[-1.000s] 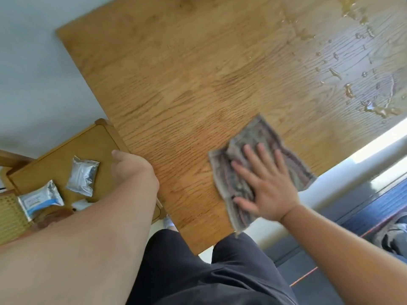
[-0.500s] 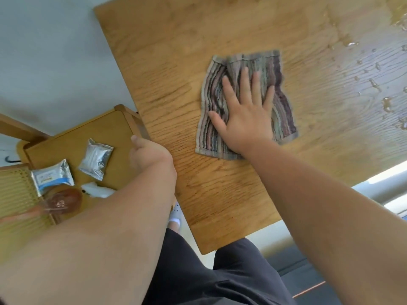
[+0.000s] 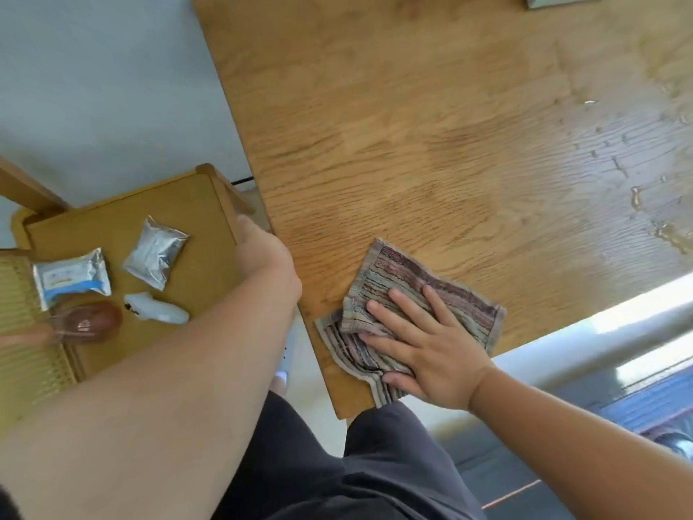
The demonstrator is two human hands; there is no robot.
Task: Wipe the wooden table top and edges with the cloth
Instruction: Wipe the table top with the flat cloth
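A: How far along is the wiping?

B: Partway, I'd judge. Left to right: the left hand (image 3: 262, 253) curls over the tabletop (image 3: 412, 125) edge, bracing. The right hand (image 3: 431, 350) lies spread flat, pressing the striped cloth (image 3: 420, 294) at the near corner. Droplets (image 3: 637, 197) remain at far right.

A: Any readable labels?

B: None; the blue-and-white packet (image 3: 71, 275) on the side stand carries print too blurred to read.
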